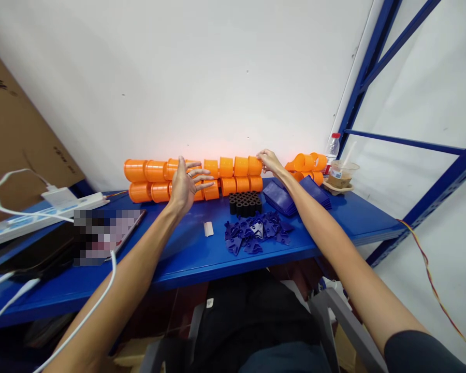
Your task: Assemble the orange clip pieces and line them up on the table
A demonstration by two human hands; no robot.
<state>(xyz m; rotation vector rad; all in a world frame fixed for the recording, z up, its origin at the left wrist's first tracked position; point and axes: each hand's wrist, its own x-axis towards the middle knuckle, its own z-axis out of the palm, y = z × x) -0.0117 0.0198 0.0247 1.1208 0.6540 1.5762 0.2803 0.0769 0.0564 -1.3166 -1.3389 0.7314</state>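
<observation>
Orange plastic cups (135, 171) lie on their sides in two stacked rows against the wall. My left hand (184, 187) is held in front of the left-middle part of the rows, fingers spread, palm turned to the right, with nothing in it. It hides some of the cups behind. At the right end of the upper row, the fingertips of my right hand (271, 161) pinch the rim of the last orange cup (255, 166). Short black tubes (245, 204) stand in a cluster below the rows, near a heap of flat dark-blue pieces (256, 231).
Blue sheets (281, 197) lie under my right forearm, with more orange pieces (306, 162) behind. A bottle (333, 147) and drink cup (339, 175) stand at the right. A small whitish strip (208, 229), power strip (42, 217) and phone (42, 251) with white cables share the blue table (186, 259).
</observation>
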